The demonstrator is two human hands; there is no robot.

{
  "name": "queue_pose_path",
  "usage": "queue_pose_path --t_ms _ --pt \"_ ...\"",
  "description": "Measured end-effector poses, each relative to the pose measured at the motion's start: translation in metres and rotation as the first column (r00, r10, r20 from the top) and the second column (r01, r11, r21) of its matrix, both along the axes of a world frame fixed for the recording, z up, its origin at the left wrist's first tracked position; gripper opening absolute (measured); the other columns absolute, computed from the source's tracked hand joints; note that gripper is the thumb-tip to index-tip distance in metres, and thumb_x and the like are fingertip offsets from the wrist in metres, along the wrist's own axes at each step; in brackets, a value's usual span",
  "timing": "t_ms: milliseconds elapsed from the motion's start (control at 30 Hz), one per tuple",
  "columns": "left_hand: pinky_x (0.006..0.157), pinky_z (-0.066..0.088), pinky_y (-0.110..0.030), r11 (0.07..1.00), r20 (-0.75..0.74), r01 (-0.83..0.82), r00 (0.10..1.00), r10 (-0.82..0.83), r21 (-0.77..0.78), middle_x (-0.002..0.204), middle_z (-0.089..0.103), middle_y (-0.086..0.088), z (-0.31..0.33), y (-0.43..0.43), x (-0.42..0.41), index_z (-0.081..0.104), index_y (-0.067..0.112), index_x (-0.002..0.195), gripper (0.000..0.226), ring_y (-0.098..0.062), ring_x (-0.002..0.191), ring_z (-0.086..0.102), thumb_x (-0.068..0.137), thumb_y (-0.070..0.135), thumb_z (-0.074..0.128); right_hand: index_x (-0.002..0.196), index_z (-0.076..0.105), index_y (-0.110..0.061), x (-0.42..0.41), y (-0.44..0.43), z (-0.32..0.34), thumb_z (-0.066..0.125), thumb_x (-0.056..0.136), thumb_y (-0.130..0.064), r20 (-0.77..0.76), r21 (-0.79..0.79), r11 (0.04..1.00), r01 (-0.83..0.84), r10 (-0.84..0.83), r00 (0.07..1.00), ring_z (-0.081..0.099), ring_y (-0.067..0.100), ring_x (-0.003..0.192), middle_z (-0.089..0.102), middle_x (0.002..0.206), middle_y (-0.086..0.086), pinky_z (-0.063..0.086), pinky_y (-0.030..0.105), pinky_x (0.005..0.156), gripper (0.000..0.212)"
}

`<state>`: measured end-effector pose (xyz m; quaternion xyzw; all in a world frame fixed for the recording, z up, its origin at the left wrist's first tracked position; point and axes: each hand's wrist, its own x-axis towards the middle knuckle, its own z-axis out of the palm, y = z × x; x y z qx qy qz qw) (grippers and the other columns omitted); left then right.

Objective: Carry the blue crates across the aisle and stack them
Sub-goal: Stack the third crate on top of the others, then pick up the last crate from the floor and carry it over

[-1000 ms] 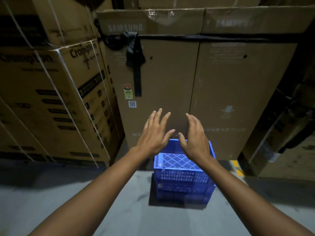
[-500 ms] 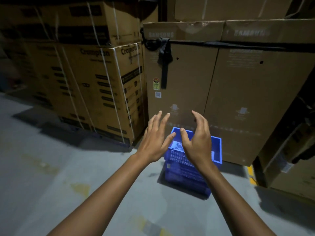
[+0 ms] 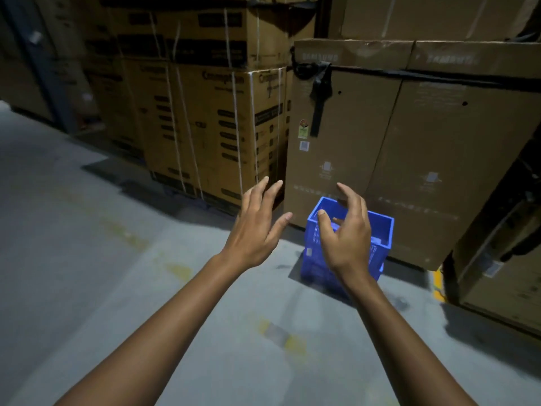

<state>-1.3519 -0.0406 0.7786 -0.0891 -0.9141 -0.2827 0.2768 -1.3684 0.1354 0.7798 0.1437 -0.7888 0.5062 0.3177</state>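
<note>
Your hands have left the stack. 1 second ago both of them hovered directly over the blue crates (image 3: 382, 232), with the crates centred in the head view. Now the view has swung left and drawn back, so the crates sit right of centre and look farther off.

Your left hand (image 3: 254, 230) has its fingers spread and straight and holds nothing. It is now in front of the strapped Crompton cartons (image 3: 222, 136) rather than over the crates. Your right hand (image 3: 348, 238) is loosely curved and also holds nothing. It overlaps the crates in the picture but seems to float above them, not touching.

The crates rest on the grey floor (image 3: 117, 288), close against the base of the tall Samsung carton (image 3: 345, 159). A yellow floor mark (image 3: 437, 282) lies off to their right. The stack looks like 2 crates, one seated on the other, though your right hand hides part of it.

My reading is that this placement is finished and you are turning away. If more crates wait across the aisle, your free hands are ready for the next one. None shows in this view, so I cannot tell how many remain.
</note>
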Motion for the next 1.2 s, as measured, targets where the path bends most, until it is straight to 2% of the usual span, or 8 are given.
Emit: queue_pose_path --t_ms 200,433,533,667,833,967,1200 --pt "0.113 0.027 -0.042 0.987 0.079 -0.158 0.984 0.158 -0.015 0.161 0.019 -0.002 -0.016 -0.033 0.142 0.025 0.027 0.153 0.060 -0.022 0.146 0.015 0.099 0.050 0.041 0.139 0.048 -0.020 0.122 -0.040 0.003 0.065 0.090 -0.016 0.086 0.031 0.990 -0.139 0.136 0.987 0.050 0.017 0.121 0.050 0.137 0.003 0.052 0.047 0.094 0.053" --pt "0.113 0.030 -0.046 0.946 0.058 -0.323 0.944 0.324 -0.027 0.160 0.021 -0.002 -0.005 -0.040 0.276 0.025 0.028 0.152 0.058 -0.024 0.146 0.018 0.100 0.049 0.040 0.141 0.047 -0.022 0.233 -0.055 0.011 0.065 0.091 -0.019 0.092 0.007 0.944 -0.329 0.326 0.941 0.052 0.009 0.115 0.049 0.138 -0.001 0.057 0.039 0.086 0.053" --pt "0.114 0.033 -0.047 0.914 0.029 -0.403 0.914 0.405 -0.049 0.159 0.024 -0.004 -0.004 -0.032 0.337 0.026 0.027 0.151 0.058 -0.025 0.145 0.022 0.100 0.049 0.039 0.140 0.046 -0.025 0.281 -0.052 0.008 0.066 0.092 -0.018 0.094 0.018 0.907 -0.421 0.418 0.904 0.054 0.010 0.115 0.050 0.138 -0.002 0.058 0.035 0.085 0.052" --pt "0.112 0.031 -0.043 0.869 0.059 -0.495 0.867 0.494 -0.010 0.157 0.027 -0.004 -0.020 -0.013 0.421 0.028 0.025 0.151 0.056 -0.024 0.143 0.024 0.100 0.047 0.041 0.137 0.048 -0.027 0.346 -0.040 -0.009 0.065 0.092 -0.017 0.128 -0.005 0.852 -0.524 0.520 0.844 0.053 0.003 0.111 0.048 0.131 -0.014 0.056 0.030 0.083 0.049" --pt "0.112 0.033 -0.040 0.812 0.116 -0.584 0.806 0.581 -0.009 0.153 0.034 -0.004 -0.047 0.004 0.520 0.034 0.021 0.148 0.053 -0.022 0.140 0.028 0.101 0.044 0.042 0.135 0.050 -0.022 0.426 -0.032 -0.038 0.063 0.093 -0.015 0.205 -0.044 0.791 -0.610 0.605 0.769 0.055 0.005 0.108 0.055 0.132 -0.006 0.049 0.017 0.076 0.045" --pt "0.111 0.033 -0.039 0.750 0.104 -0.662 0.745 0.659 -0.008 0.150 0.038 -0.006 -0.043 -0.008 0.595 0.037 0.017 0.147 0.056 -0.023 0.137 0.031 0.100 0.047 0.039 0.134 0.052 -0.020 0.485 -0.051 -0.042 0.062 0.092 -0.013 0.210 -0.041 0.717 -0.696 0.688 0.695 0.058 0.009 0.108 0.056 0.130 -0.006 0.052 0.024 0.076 0.044" --pt "0.110 0.030 -0.033 0.647 0.050 -0.762 0.645 0.763 -0.036 0.147 0.041 -0.006 -0.033 -0.057 0.726 0.039 0.016 0.145 0.054 -0.025 0.136 0.035 0.099 0.045 0.040 0.134 0.052 -0.019 0.594 -0.121 -0.033 0.061 0.092 -0.013 0.183 -0.034 0.573 -0.819 0.809 0.558 0.056 0.008 0.109 0.056 0.129 -0.005 0.053 0.024 0.076 0.044"
